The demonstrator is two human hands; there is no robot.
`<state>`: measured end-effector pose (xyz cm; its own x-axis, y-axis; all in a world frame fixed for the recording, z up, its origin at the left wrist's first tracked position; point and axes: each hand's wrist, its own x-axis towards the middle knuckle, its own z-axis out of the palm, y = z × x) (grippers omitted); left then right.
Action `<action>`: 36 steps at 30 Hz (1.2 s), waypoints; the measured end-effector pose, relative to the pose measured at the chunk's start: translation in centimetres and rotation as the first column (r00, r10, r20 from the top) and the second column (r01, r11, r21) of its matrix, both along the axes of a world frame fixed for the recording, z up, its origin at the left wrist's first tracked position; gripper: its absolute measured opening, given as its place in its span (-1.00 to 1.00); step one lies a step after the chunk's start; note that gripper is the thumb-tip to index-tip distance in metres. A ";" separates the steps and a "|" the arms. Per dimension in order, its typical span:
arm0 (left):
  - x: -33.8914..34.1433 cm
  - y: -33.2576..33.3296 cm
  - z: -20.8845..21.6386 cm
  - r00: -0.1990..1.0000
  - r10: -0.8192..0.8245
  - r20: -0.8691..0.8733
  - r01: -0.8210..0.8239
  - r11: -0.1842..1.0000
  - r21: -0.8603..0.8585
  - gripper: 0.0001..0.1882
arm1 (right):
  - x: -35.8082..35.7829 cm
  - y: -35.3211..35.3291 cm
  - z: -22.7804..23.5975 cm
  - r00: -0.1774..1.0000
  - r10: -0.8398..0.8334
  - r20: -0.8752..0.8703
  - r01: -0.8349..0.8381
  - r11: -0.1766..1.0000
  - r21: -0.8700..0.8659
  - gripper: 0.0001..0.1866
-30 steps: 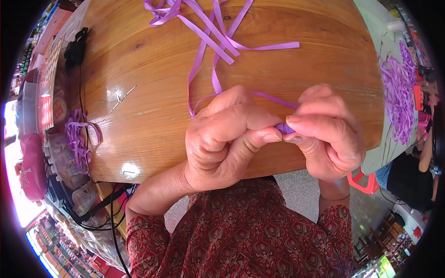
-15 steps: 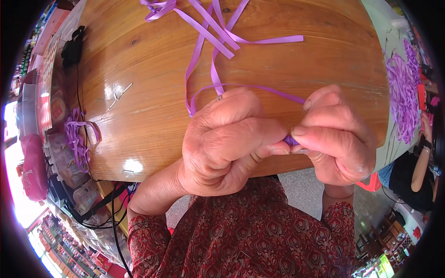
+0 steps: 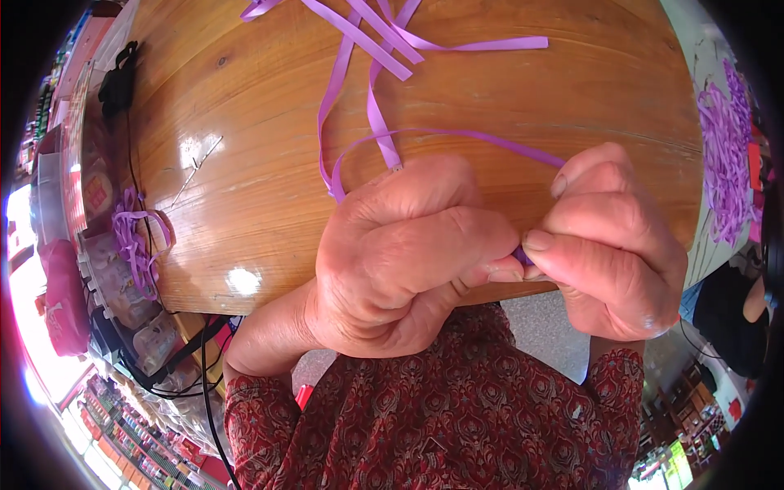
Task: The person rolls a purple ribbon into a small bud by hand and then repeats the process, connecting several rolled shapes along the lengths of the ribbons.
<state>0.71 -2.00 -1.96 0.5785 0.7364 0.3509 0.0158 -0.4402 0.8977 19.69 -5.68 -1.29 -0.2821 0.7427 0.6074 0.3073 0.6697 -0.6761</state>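
Both hands are raised over the near edge of the table, fingertips almost meeting. My left hand (image 3: 408, 261) is closed, pinching a small folded bit of purple ribbon (image 3: 523, 256) between thumb and forefinger. My right hand (image 3: 616, 245) pinches the other side of that bit, its thumb and forefinger closed. From behind the left hand a narrow purple ribbon (image 3: 474, 137) arches across to the right hand's upper fingers. Another strand (image 3: 375, 114) comes down to the left hand, with a small metallic piece (image 3: 397, 168) at its lower end. The ribbon inside the fists is hidden.
Loose purple ribbon ends (image 3: 490, 43) lie across the far part of the wooden table (image 3: 269, 106). A thin metal tool (image 3: 196, 170) rests at left, near a small purple ribbon bundle (image 3: 135, 245) and a black cable (image 3: 131, 155). A big purple ribbon heap (image 3: 725, 155) is at far right.
Both hands have shifted slightly right, and less of the purple bit shows between the fingertips. The pinching grip stays. The table and its ribbons sit a little higher in view.
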 end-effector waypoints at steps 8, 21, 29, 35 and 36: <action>0.3 1.1 -0.2 0.990 -0.091 0.110 0.095 0.995 -0.030 -0.80 | 0.3 0.6 -0.8 0.994 -0.014 -0.105 0.011 1.000 -0.029 -0.81; 0.4 1.0 -0.9 0.992 -0.035 0.121 0.053 0.988 -0.146 -0.85 | 0.1 0.7 -0.7 0.992 -0.098 -0.077 0.095 0.995 -0.043 -0.79; 0.2 1.2 -1.0 0.983 -0.055 0.174 0.109 0.942 -0.318 -0.89 | -0.1 1.2 -0.9 0.990 -0.107 -0.093 0.109 0.994 0.019 -0.76; 0.2 0.9 -1.2 0.980 0.036 0.198 0.033 0.943 -0.331 -0.92 | 0.0 1.2 -0.2 0.993 -0.103 -0.060 0.094 0.987 -0.128 -0.69; 0.1 1.1 -1.1 0.983 0.019 0.181 0.030 0.963 -0.267 -0.92 | 0.1 1.1 -0.2 0.993 -0.104 -0.057 0.096 0.987 -0.128 -0.69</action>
